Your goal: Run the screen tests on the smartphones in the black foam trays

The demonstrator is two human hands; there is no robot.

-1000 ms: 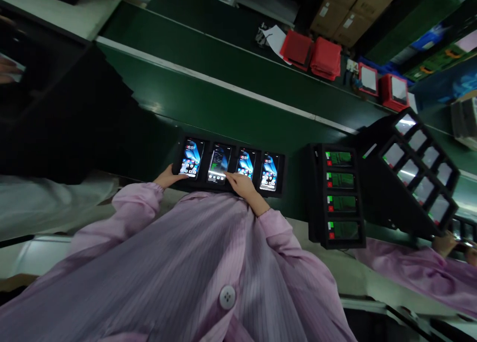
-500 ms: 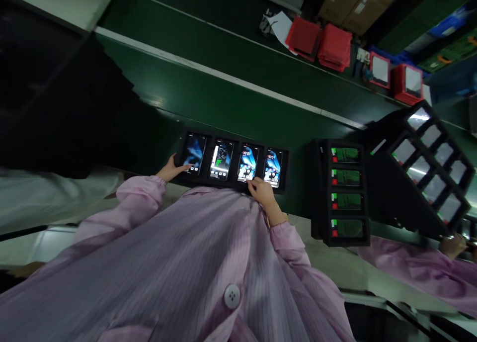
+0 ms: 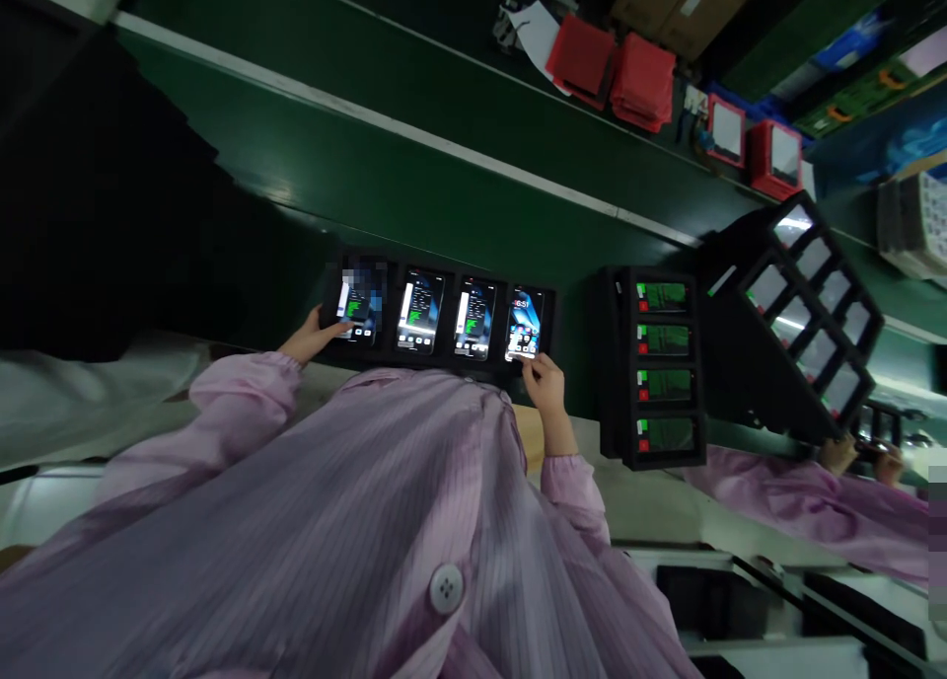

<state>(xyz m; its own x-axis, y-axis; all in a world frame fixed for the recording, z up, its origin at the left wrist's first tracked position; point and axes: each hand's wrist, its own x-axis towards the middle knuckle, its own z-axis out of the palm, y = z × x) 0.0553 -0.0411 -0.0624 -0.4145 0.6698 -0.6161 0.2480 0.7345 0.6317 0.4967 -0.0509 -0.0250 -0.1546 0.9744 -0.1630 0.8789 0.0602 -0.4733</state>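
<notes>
A black tray (image 3: 392, 267) with several lit phones lies on the green bench before me. My left hand (image 3: 315, 337) is at its left end, fingers apart, thumb over the lower edge of the leftmost phone (image 3: 361, 302). My right hand (image 3: 546, 378) touches the bottom of the rightmost phone (image 3: 525, 319) with its fingertips; the fingers are bent, and whether they are closed is unclear. Between them, the second phone (image 3: 420, 312) and the third phone (image 3: 474, 318) show dark windows with green text.
To the right stands a black tray (image 3: 618, 363) of phones with green screens, beside tilted black trays (image 3: 740, 353) of phones. A co-worker's hands (image 3: 838, 454) are at the far right. Red stacks (image 3: 643, 82) lie along the back.
My right hand has moved right, from the third phone to the rightmost one. The leftmost and third screens now show dark windows with green text. The whole view has shifted slightly.
</notes>
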